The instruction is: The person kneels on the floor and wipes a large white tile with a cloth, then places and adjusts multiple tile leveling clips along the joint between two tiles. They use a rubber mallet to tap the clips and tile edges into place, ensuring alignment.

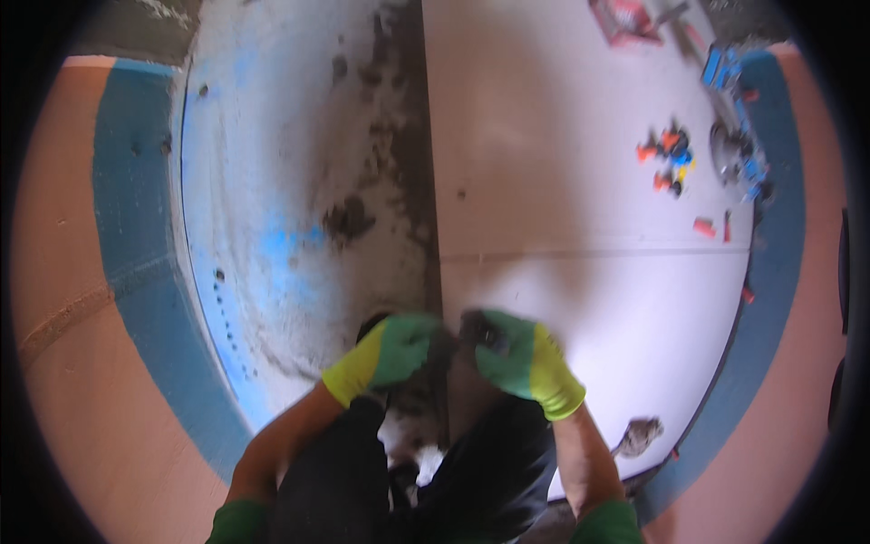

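Both my hands wear green gloves with yellow cuffs and dark fingertips, and they are held close together above my knees. My left hand (399, 352) is curled closed, its blurred fingertips pointing at the other hand. Facing it, my right hand (515, 355) is closed at the fingers around a small dark thing (488, 335) that I cannot make out. A narrow gap shows between the two hands. Below them lie my dark trouser legs and the dark seam between the rough floor and the pale tiles.
Rough grey floor (272, 163) with dark stains lies left, large pale tiles (652, 308) right. On the tiles are orange, black and blue tools (671, 156), a blue-and-metal tool (739, 150), red pieces (705, 227), a red object (625, 18) and a dirty trowel-like thing (640, 437). Pink-and-blue walls (136, 208) flank both sides.
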Demonstrator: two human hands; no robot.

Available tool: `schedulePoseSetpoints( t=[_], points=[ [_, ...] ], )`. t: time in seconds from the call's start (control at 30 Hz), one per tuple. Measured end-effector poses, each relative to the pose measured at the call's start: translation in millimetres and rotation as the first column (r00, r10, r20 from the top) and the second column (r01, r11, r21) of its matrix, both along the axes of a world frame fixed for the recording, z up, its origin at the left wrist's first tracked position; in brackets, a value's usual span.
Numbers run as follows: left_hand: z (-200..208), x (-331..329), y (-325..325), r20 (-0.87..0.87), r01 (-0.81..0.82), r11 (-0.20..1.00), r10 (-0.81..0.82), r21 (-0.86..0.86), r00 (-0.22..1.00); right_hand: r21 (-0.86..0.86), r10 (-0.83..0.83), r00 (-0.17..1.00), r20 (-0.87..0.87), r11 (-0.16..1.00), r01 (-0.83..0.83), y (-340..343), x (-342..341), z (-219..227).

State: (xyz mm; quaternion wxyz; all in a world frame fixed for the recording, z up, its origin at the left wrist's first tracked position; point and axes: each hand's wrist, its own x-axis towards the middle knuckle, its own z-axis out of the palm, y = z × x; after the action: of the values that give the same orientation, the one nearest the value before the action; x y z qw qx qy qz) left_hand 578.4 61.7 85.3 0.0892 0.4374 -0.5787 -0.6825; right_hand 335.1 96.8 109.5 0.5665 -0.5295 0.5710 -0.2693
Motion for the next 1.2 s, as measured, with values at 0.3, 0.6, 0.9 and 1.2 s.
schedulePoseSetpoints(
  t=[0.3,0.6,0.9,1.2],
  points=[
    [5,-11,-7,0.074,-0.129,0.907,0.108,0.4,0.991,0.269,0.178,0.984,0.017,0.947,-0.175,-17,-17,-18],
    [-2,-8,-8,-0.016,-0.16,0.891,0.184,0.426,0.983,-0.023,-0.169,0.925,0.341,0.982,0.188,-144,-81,15],
    [-4,-12,-9,0.051,-0.195,0.846,0.196,0.495,0.979,-0.331,-0.76,0.572,-0.309,0.649,0.685,-132,-211,-4],
    [-13,-23,-10,-0.016,-0.155,0.799,0.202,0.581,0.979,-0.277,-0.289,0.144,-0.946,0.956,0.098,-164,-229,-73]
  ],
)
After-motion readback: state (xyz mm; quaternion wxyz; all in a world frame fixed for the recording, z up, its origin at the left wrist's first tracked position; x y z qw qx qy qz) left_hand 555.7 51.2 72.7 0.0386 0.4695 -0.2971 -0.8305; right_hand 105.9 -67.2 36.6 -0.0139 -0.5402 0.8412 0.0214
